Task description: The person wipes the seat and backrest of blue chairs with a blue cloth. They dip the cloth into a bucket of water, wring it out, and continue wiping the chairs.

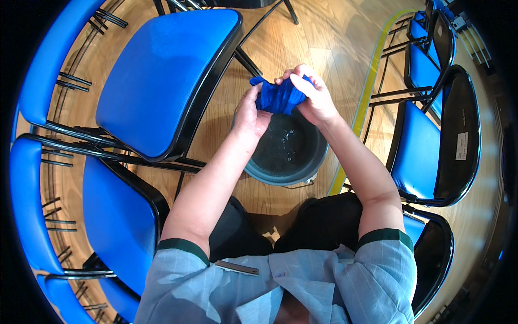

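A bunched blue cloth (279, 97) is held between my two hands, above the far part of a round grey bucket (259, 172). My left hand (251, 111) grips the cloth's left end, its palm turned partly up. At the right end, my right hand (313, 95) has its fingers and thumb closed around the cloth. Dark water (283, 146) with bright reflections lies in the bucket, which stands on the wooden floor. The bucket's far rim is hidden behind my hands and the cloth. A wire handle (299, 186) shows at the near side.
Blue padded folding chairs with black frames stand close on the left (170, 77) and on the right (417, 150). A yellow-edged strip (364, 97) runs along the floor right of the bucket. Black chair legs (247, 60) reach near my left hand. My knees are just before the bucket.
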`<move>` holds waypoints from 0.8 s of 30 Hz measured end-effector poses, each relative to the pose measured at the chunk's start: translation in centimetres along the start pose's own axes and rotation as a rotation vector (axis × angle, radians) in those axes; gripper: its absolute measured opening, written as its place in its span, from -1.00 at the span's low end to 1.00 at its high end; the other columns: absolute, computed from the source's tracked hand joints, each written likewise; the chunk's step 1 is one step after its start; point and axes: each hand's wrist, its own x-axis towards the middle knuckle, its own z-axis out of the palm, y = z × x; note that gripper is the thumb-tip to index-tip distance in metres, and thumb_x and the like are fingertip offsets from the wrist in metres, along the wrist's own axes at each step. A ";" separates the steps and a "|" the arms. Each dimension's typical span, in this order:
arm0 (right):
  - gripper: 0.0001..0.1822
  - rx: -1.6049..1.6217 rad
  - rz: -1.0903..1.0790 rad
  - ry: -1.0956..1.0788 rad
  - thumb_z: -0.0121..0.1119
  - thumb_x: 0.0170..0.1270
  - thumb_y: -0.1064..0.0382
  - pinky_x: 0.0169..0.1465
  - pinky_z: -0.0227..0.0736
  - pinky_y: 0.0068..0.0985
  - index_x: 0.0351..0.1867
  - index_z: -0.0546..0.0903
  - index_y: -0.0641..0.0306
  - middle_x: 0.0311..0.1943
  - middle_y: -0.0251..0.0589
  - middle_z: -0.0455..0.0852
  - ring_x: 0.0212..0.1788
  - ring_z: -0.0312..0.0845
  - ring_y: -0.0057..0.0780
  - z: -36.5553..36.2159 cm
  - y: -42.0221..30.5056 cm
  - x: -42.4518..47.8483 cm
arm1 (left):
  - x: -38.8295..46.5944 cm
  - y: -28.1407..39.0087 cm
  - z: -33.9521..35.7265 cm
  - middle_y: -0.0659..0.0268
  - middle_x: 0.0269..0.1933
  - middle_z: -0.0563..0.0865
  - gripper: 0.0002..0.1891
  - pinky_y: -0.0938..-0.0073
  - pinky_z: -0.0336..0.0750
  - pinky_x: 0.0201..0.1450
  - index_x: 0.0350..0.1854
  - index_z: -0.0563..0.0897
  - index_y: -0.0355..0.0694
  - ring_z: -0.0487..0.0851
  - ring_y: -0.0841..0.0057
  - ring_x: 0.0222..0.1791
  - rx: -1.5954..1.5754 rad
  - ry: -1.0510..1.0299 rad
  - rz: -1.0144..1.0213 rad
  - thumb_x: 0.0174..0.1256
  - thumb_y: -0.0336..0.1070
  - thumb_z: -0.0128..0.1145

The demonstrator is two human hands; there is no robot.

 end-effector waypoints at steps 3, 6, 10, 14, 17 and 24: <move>-0.85 -0.006 0.014 0.117 0.31 0.40 0.26 0.15 0.57 -0.28 -0.14 0.55 0.11 -0.14 -0.23 0.70 -0.02 0.66 -0.36 0.5 -0.5 -0.5 | -0.5 0.7 1.6 0.14 0.19 0.53 -0.48 0.24 0.52 0.29 0.31 0.37 -0.19 0.60 0.33 0.18 0.127 0.076 0.229 0.36 -0.35 0.27; -0.82 0.080 0.155 0.337 0.25 0.45 0.19 0.19 0.56 -0.29 -0.03 0.58 0.14 -0.10 -0.21 0.70 -0.01 0.65 -0.36 -0.4 0.3 -0.6 | -3.1 0.7 4.2 0.21 0.03 0.65 -0.51 0.40 0.55 0.16 0.23 0.49 -0.21 0.66 0.47 0.02 0.520 -0.053 0.604 0.25 -0.44 0.33; -0.67 0.152 0.231 0.318 0.18 0.48 0.18 0.20 0.57 -0.30 0.17 0.56 0.23 -0.07 -0.17 0.70 0.03 0.63 -0.36 -0.5 0.8 -1.1 | -4.7 0.9 3.8 0.18 0.02 0.75 -0.72 0.44 0.52 0.23 -0.08 0.68 -0.23 0.69 0.43 0.11 1.102 -0.290 0.982 0.17 -0.37 0.42; -0.66 0.259 0.441 0.298 0.08 0.55 -0.02 0.16 0.61 -0.27 0.05 0.60 0.19 -0.10 -0.15 0.71 -0.04 0.67 -0.32 -1.4 1.8 -1.3 | -5.4 0.7 4.2 0.15 0.01 0.79 -0.77 0.32 0.61 0.22 -0.22 0.72 -0.21 0.76 0.22 0.10 1.293 -0.421 1.228 0.09 -0.37 0.49; -0.63 0.393 0.587 0.167 0.05 0.54 -0.13 -0.01 0.63 -0.30 -0.17 0.63 0.11 -0.23 -0.17 0.73 -0.13 0.69 -0.33 -3.5 2.0 -1.9 | -6.4 0.2 4.9 0.24 -0.08 0.80 -0.80 0.36 0.68 0.07 -0.38 0.74 -0.22 0.78 0.30 0.02 1.348 -0.554 1.280 0.06 -0.28 0.54; -0.59 0.115 0.977 0.039 0.14 0.48 -0.07 -0.26 0.50 -0.50 -0.51 0.50 0.10 -0.47 -0.19 0.64 -0.42 0.54 -0.45 0.4 1.1 -1.6 | -8.1 -3.5 3.4 0.31 -0.43 0.65 -0.63 0.39 0.67 -0.14 -0.67 0.55 -0.16 0.74 0.37 -0.27 1.406 -0.824 1.338 0.02 -0.16 0.53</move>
